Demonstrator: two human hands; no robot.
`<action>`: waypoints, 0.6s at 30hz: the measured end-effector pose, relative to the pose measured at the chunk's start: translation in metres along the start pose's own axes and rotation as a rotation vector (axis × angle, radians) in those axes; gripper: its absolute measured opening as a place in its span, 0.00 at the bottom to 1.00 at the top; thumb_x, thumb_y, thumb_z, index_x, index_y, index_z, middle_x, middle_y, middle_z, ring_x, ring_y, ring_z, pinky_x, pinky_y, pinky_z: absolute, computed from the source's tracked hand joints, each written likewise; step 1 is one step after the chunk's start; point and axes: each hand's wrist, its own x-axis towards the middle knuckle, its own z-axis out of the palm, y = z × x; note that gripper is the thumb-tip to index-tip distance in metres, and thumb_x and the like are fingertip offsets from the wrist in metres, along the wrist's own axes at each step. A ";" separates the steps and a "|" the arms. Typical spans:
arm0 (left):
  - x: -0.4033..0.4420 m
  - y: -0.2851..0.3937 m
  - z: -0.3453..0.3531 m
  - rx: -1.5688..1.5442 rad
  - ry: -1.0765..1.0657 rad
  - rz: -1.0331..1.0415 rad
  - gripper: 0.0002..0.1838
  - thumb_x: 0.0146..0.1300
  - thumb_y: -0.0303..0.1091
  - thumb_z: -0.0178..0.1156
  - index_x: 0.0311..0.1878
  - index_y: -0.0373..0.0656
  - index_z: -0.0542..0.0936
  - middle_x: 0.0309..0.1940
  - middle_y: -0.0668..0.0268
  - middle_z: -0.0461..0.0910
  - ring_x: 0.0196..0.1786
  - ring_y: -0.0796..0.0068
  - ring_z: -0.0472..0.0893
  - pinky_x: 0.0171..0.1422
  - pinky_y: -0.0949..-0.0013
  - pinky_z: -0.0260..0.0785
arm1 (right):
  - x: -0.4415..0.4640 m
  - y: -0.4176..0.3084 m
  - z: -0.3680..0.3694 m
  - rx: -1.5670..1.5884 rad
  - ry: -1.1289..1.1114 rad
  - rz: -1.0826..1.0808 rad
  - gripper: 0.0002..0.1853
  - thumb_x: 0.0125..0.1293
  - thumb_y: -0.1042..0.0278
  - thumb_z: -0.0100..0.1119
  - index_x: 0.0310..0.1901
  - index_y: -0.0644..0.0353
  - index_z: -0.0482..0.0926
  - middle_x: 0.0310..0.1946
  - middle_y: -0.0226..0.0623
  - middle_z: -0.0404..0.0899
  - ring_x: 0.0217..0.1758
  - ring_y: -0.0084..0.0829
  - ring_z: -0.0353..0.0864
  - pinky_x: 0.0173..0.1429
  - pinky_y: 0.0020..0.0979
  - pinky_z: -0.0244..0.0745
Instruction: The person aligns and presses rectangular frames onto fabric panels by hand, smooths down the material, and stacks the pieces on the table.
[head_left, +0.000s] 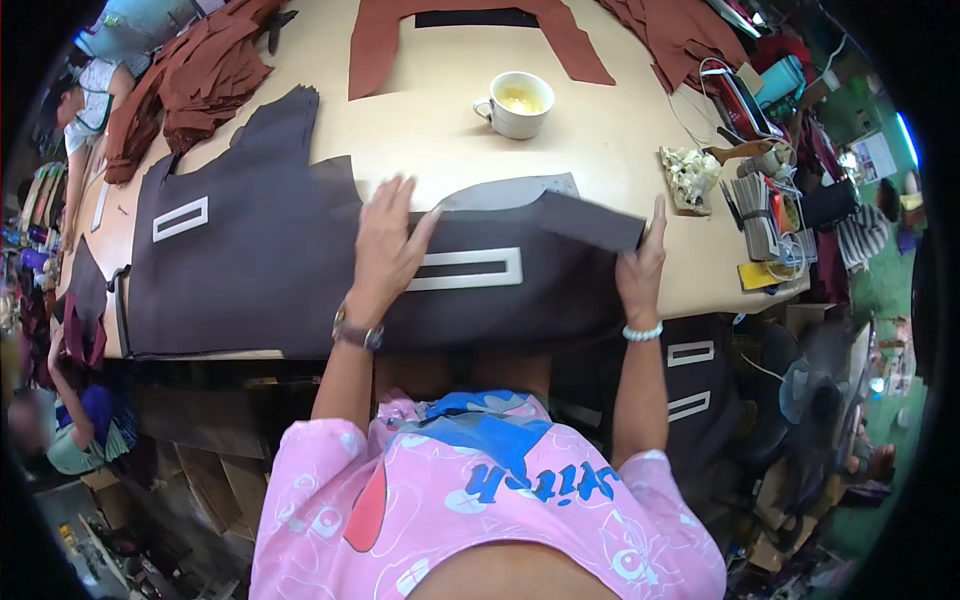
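Note:
A dark fabric panel (pixel 470 315) with a white rectangular strip frame (pixel 465 268) on it lies across the table's near edge. My left hand (pixel 388 245) rests flat on its left part, fingers stretched out. At the panel's right end, my right hand (pixel 642 272) holds the edge, thumb upward; its other fingers are partly hidden by the cloth. A grey patterned piece (pixel 510 190) shows beyond the panel's far edge. To the left lies a stack of dark cut panels (pixel 240 255), with another white strip frame (pixel 180 219) on top.
A cup (pixel 520 105) of yellowish liquid stands beyond my hands. Rust-brown cut fabric (pixel 215 75) is heaped at the back left, with more at the far side. A whitish crumpled lump (pixel 690 180) and small supplies sit at right. Other people are at the left.

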 end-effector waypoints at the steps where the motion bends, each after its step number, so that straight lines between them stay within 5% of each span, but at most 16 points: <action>1: -0.013 -0.001 -0.007 0.030 0.038 -0.031 0.27 0.61 0.41 0.57 0.60 0.36 0.67 0.61 0.49 0.66 0.66 0.50 0.62 0.68 0.55 0.53 | 0.009 0.003 -0.002 0.018 -0.053 0.022 0.38 0.60 0.75 0.54 0.67 0.72 0.45 0.49 0.62 0.74 0.55 0.46 0.75 0.58 0.35 0.67; 2: -0.024 0.001 -0.010 0.056 0.030 -0.002 0.27 0.61 0.41 0.57 0.61 0.37 0.67 0.62 0.50 0.65 0.66 0.50 0.61 0.68 0.54 0.52 | 0.021 0.010 0.005 -0.074 0.069 -0.150 0.37 0.59 0.73 0.52 0.67 0.71 0.46 0.35 0.59 0.79 0.40 0.49 0.80 0.47 0.38 0.72; 6: -0.061 0.017 -0.003 0.064 -0.102 0.094 0.29 0.61 0.44 0.57 0.62 0.39 0.66 0.65 0.51 0.60 0.68 0.51 0.58 0.69 0.46 0.48 | 0.055 0.039 0.011 -0.228 -0.009 -0.134 0.37 0.55 0.77 0.47 0.68 0.66 0.47 0.25 0.61 0.74 0.28 0.58 0.74 0.39 0.47 0.69; 12: -0.063 0.020 0.014 0.126 -0.242 0.141 0.33 0.62 0.50 0.54 0.65 0.41 0.63 0.67 0.51 0.56 0.70 0.51 0.55 0.69 0.44 0.47 | 0.084 0.063 0.005 -0.577 -0.037 -0.223 0.39 0.55 0.75 0.49 0.69 0.59 0.47 0.22 0.55 0.75 0.25 0.53 0.76 0.36 0.47 0.70; 18: -0.060 0.020 0.016 0.110 -0.244 0.149 0.32 0.62 0.50 0.54 0.65 0.41 0.63 0.67 0.49 0.56 0.70 0.50 0.55 0.68 0.43 0.47 | 0.104 0.065 -0.005 -0.693 -0.020 -0.216 0.39 0.55 0.73 0.53 0.68 0.63 0.47 0.41 0.52 0.74 0.42 0.49 0.75 0.46 0.43 0.69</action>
